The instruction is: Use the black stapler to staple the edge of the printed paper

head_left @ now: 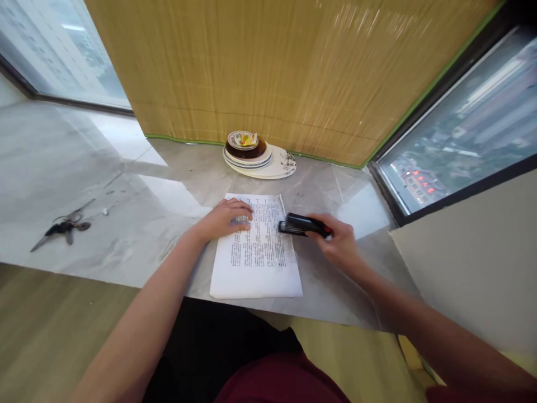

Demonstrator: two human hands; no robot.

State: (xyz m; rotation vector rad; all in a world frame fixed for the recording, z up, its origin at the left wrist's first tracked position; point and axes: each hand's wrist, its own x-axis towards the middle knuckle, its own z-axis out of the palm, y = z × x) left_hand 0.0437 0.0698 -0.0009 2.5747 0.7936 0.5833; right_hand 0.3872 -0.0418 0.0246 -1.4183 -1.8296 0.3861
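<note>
A stack of printed paper sheets (260,280) lies on the grey marble-look ledge in front of me. My left hand (230,218) rests on the left part of the paper, fingers spread and flat, holding nothing. In my right hand (335,238) is a black stapler (300,223), gripped around its rear end. The stapler's front end is at the right edge of the paper, over the printed text. Whether its jaws are around the sheets or just above them, I cannot tell.
Stacked plates (251,159) with a small yellow packet on top stand at the back, by the bamboo blind (260,73). A bunch of keys (67,226) lies far left on the ledge (126,246). A window (461,123) and a wall bound the right side.
</note>
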